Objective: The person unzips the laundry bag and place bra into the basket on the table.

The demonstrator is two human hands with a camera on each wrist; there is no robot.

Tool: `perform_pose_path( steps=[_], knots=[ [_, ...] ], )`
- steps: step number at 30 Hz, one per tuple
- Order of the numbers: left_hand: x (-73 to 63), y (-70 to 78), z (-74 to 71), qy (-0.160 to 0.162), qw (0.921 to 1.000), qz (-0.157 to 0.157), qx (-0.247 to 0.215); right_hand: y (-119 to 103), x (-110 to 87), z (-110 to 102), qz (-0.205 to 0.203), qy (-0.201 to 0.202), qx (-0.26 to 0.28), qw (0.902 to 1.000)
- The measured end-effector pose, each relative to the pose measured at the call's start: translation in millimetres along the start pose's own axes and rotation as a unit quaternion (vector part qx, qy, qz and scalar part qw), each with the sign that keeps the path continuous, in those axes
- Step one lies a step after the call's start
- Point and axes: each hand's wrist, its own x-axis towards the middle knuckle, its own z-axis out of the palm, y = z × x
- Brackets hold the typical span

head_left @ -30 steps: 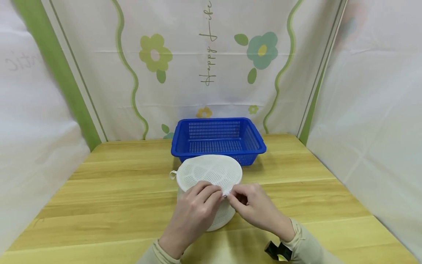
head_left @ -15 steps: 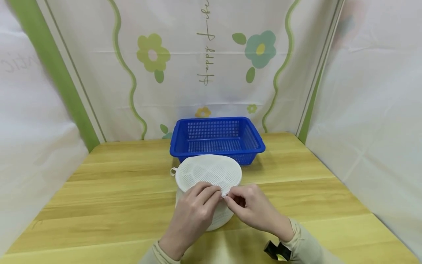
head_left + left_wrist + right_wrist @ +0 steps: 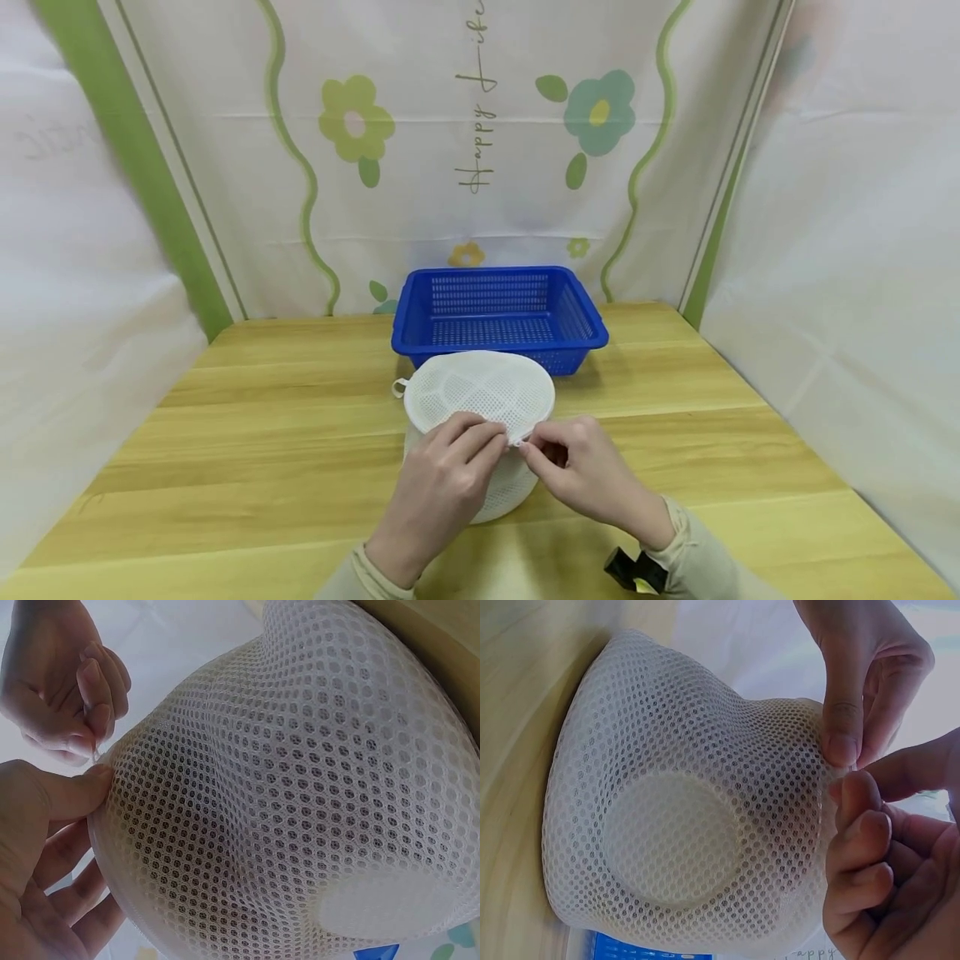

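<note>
A white mesh laundry bag (image 3: 480,385) stands upright on the table, its round top facing up and a small fabric loop (image 3: 400,387) at its left rim. My left hand (image 3: 448,471) pinches the near rim between thumb and fingers. Right beside it, my right hand (image 3: 592,471) pinches a small white zipper pull (image 3: 95,755) at the bag's edge. The two hands' fingertips almost meet there. Through the mesh a pale round shape (image 3: 671,840) shows in the right wrist view; the rest of the inside is hidden.
Behind the bag a blue plastic basket (image 3: 498,346) with slotted sides stands near the table's back edge. White printed curtains (image 3: 480,208) close off the back and both sides of the wooden table (image 3: 262,467). A black strap (image 3: 636,572) sits at the right wrist.
Both hands keep their grip at the same spot on the rim. The view shifts slightly left and back; otherwise the bag and basket stay in place.
</note>
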Motion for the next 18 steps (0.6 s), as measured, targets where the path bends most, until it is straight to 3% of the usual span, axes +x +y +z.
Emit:
perform_pose_path(
  steps=[9, 18],
  knots=[
    [1.7, -0.6, 2.0, 0.005, 1.0, 0.0, 0.001, 1.9, -0.5, -2.3, 0.022, 0.008, 0.001, 0.9997],
    [2.2, 0.5, 4.7, 0.025, 0.9997, -0.005, -0.003, 3.8, 0.7, 2.7, -0.041, -0.013, 0.018, 0.9989]
  ],
)
